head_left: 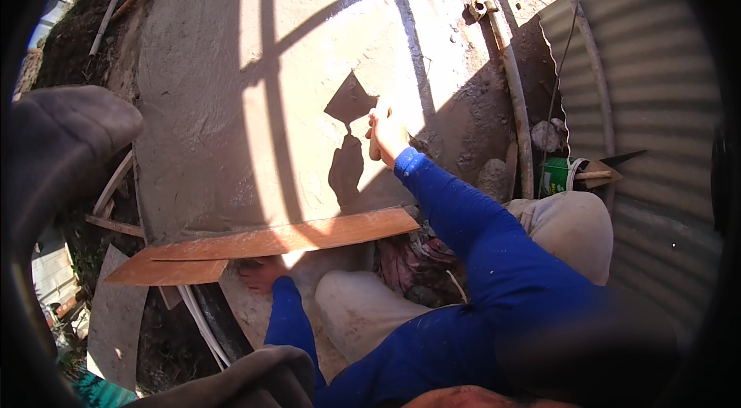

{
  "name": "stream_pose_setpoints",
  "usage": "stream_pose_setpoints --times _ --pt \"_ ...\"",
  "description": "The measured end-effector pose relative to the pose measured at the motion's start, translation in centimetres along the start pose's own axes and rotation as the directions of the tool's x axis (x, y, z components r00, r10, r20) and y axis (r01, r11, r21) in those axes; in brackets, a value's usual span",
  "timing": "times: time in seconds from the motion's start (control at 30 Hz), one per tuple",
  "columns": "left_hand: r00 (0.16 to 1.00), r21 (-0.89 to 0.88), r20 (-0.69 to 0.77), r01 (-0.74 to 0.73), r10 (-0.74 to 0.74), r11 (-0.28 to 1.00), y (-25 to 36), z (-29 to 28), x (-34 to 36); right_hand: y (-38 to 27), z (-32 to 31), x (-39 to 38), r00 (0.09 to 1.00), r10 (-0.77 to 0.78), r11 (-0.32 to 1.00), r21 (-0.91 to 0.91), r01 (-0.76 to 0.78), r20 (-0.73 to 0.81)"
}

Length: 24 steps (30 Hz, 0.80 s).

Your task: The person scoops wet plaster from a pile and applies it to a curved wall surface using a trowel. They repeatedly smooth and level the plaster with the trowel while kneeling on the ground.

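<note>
My right hand (391,135) is closed around the wooden handle (375,147) of a trowel, just above a wide stretch of wet, smoothed mortar (193,130). A dark diamond shape lies beyond the hand. It lines up with the hand's shadow, and I cannot clearly tell the blade from its shadow. My left hand (262,274) is low in the shade, right against the near edge of a long wooden board (309,237). Its fingers point left and look spread on the surface, partly hidden by the board. A shorter board piece (166,267) overlaps the long one's left end.
Corrugated metal sheeting (648,91) walls the right side, with a long pole (515,99) along the mortar's edge. A green container (554,176) and stones (546,135) sit near my right knee. Timber pieces (117,188) and dark soil border the left.
</note>
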<state>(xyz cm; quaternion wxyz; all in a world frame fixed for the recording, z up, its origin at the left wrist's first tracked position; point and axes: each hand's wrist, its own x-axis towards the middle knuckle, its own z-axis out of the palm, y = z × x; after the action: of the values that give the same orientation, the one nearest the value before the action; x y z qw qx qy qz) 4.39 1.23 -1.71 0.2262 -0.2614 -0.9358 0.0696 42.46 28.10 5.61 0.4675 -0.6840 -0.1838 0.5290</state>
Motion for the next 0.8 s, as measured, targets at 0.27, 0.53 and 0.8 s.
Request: stream_pose_setpoints --times 0.27,0.53,0.8 --pt "0.998 -0.069 -0.055 -0.027 0.023 0.997 0.5 0.0 0.0 3.6 -13.9 3.1 0.999 -0.029 0.973 -0.23 0.018 -0.045" --pt "0.994 -0.021 0.106 0.02 -0.018 1.0 0.8 -0.9 0.6 5.2 -12.8 3.1 0.998 -0.049 0.953 -0.301 0.033 -0.045" --pt "0.992 -0.075 0.124 0.014 -0.005 0.997 4.4 -0.5 -0.6 12.5 -13.3 6.5 0.879 -0.462 0.774 -0.431 0.464 0.117"
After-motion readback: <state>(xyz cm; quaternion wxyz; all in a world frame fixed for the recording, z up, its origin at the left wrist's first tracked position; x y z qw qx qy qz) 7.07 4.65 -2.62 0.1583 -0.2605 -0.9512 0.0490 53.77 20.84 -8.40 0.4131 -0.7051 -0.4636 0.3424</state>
